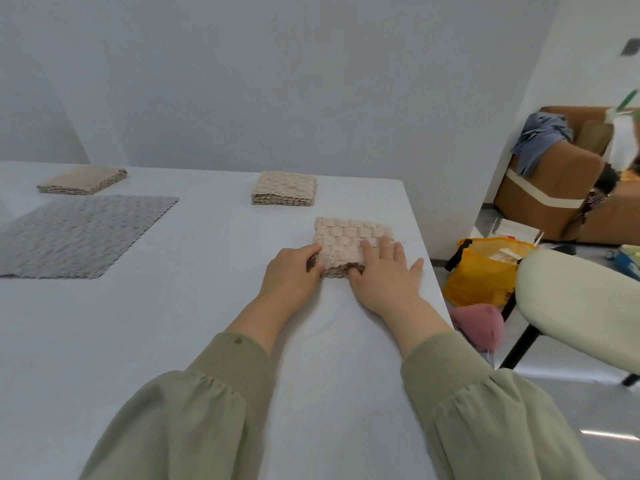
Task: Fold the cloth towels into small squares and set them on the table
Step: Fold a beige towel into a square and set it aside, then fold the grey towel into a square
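A beige textured towel, folded into a small square, lies on the white table near its right edge. My left hand grips the towel's near left corner, fingers curled around the layers. My right hand rests on its near right part, fingers spread flat on top and thumb tucked at the near edge. Two other folded beige towels lie further back: one at the centre and one at the far left. A grey towel lies unfolded and flat on the left.
The table's right edge runs just beside my right hand. Beyond it stand a pale chair, a yellow bag, a pink object on the floor and a brown sofa with clothes. A white wall stands behind the table.
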Motion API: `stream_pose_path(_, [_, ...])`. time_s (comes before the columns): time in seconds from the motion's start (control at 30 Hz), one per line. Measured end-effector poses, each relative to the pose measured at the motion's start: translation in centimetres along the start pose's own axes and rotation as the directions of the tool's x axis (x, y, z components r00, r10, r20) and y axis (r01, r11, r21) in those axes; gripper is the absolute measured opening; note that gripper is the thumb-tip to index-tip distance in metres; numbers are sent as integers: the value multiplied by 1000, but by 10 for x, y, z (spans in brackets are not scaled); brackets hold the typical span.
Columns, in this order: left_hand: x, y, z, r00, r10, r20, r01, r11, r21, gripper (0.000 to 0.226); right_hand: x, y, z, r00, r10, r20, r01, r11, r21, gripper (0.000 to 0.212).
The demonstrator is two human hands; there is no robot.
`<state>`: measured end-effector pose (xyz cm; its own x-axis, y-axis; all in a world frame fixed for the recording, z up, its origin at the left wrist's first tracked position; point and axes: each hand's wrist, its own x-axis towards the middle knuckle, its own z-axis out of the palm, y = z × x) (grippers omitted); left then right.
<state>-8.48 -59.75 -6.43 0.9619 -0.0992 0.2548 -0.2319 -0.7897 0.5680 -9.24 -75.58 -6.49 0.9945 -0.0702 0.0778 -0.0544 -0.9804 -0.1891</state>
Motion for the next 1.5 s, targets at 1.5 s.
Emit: stream_pose_path(1.5, [6, -224, -169, 956, -155, -250, 266, 820, 507, 40, 21, -262, 51, 967, -241, -85, 253, 952, 173, 51])
